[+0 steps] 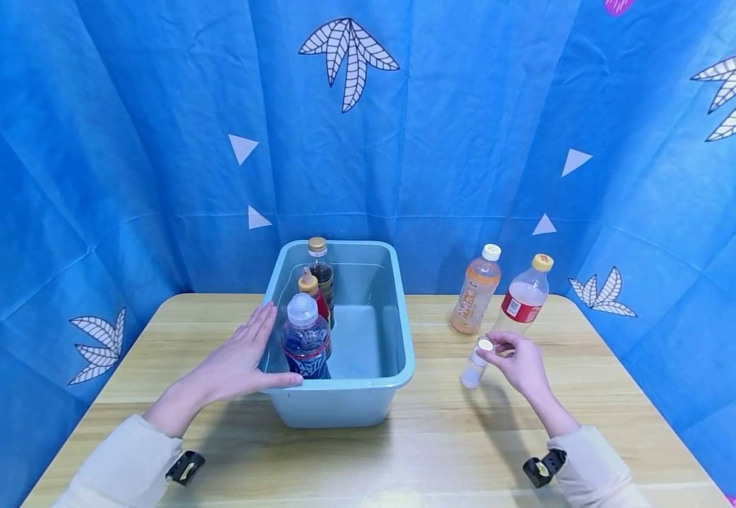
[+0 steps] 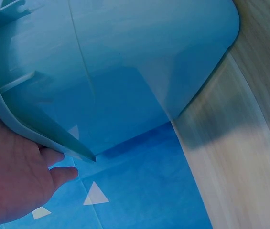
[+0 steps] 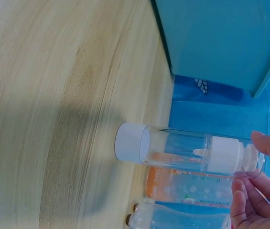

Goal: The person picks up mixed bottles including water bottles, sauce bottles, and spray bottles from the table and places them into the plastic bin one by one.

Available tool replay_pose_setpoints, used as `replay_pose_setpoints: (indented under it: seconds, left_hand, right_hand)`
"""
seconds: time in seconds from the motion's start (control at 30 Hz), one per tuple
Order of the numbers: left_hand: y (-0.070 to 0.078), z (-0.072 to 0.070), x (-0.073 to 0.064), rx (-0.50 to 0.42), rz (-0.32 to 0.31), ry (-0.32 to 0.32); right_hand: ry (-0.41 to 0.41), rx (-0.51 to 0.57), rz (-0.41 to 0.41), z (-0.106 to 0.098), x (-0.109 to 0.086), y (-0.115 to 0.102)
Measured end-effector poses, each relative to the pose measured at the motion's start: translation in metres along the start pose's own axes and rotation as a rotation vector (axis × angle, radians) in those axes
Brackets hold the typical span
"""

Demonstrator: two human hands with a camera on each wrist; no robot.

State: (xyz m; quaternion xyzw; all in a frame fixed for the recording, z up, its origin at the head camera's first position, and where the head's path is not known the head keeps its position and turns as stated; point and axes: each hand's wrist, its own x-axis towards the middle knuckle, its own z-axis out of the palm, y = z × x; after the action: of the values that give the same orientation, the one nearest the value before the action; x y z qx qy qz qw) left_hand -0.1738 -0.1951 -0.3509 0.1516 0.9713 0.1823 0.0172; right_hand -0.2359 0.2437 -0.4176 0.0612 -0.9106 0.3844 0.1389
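My right hand (image 1: 523, 363) pinches the top of a small clear bottle (image 1: 473, 372) between thumb and fingers. In the right wrist view the bottle (image 3: 175, 148) has a white base and a white fitting inside its clear top, and its base is close to the tabletop. At the left, my left hand (image 1: 240, 367) rests on the rim of a light blue plastic tub (image 1: 336, 410), fingers along its left side and thumb on the front edge. A blue bottle (image 1: 306, 347), a red bottle with a yellow nozzle cap (image 1: 322, 307) and a dark, gold-capped bottle (image 1: 323, 276) stand along the tub's left side.
Beyond the right hand stand an orange-tinted bottle with a white cap (image 1: 477, 293) and a red-labelled bottle with a yellow cap (image 1: 526, 296). The wooden table (image 1: 431, 451) ends at a blue patterned curtain (image 1: 456, 141) behind and at both sides.
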Motion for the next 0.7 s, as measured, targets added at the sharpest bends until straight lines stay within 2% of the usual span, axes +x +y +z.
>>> replay_pose_setpoints:
  seconds: [0.37,0.7]
  left_hand:
    - [0.001,-0.001,0.000,0.004,-0.002,-0.002]
    - [0.001,-0.001,0.000,0.008,0.010,0.006]
  right_hand:
    - [0.000,0.013,0.011,-0.003,0.001,-0.005]
    - [-0.023,0.019,-0.004,-0.010,0.008,-0.018]
